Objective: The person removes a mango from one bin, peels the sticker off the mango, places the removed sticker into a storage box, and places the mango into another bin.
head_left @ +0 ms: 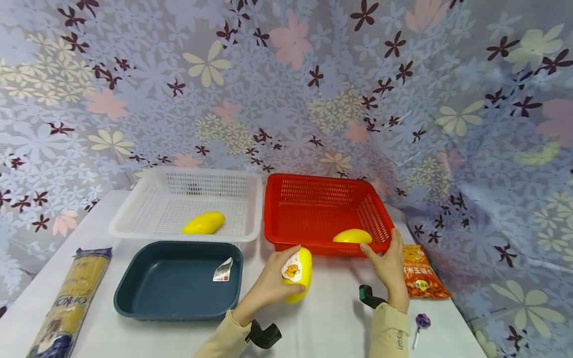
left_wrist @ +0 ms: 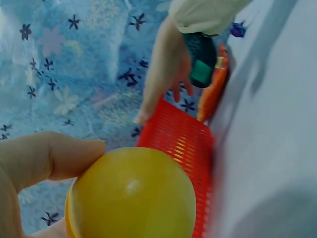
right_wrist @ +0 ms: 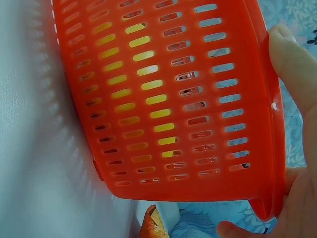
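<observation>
My left hand holds a yellow mango with a white fruit sticker, upright in front of the red basket. In the left wrist view, the thumb presses the side of that mango. My right hand grips the red basket's front right corner, its thumb on the rim, as the right wrist view shows. Inside the red basket a second mango lies near the front wall; its yellow shows through the slots. Another mango lies in the white basket.
A dark teal tray with a peeling label stands in front of the white basket. Along the left edge lies a spaghetti packet. Right of the red basket are an orange snack bag and a purple lollipop. Flowered cloth hangs behind.
</observation>
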`<state>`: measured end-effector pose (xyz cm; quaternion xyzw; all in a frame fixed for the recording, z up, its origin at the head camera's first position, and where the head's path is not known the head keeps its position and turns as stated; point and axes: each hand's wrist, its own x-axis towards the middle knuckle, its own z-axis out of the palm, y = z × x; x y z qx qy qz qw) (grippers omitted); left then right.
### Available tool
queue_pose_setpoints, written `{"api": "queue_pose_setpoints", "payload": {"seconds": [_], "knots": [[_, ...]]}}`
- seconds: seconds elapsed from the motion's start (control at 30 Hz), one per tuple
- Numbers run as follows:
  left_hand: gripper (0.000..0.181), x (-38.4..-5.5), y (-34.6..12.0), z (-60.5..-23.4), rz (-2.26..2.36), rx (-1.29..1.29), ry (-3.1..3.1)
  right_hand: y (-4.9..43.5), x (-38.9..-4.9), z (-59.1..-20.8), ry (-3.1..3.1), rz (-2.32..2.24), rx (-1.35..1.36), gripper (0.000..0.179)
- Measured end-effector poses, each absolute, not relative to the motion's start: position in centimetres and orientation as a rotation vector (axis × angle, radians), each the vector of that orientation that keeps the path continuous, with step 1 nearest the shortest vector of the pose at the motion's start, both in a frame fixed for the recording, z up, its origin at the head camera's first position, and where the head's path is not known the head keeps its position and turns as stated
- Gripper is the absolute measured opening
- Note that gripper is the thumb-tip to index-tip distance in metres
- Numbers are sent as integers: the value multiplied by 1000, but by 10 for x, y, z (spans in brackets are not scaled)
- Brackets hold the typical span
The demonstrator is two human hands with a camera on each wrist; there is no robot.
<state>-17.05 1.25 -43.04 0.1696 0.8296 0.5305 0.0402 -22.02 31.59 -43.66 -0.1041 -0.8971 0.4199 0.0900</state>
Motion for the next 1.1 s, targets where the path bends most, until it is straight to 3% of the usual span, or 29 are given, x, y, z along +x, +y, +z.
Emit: {"api": "queue_pose_setpoints", "payload": {"seconds": [0.63, 1.1], "knots": [[83, -169, 1, -463, 1536, 309, 2561, 311, -219, -431, -2693, 1151, -304, 108], [84, -172, -3, -470, 1503, 271, 2571, 266, -200, -387, -2622, 1048, -9, 107]]}}
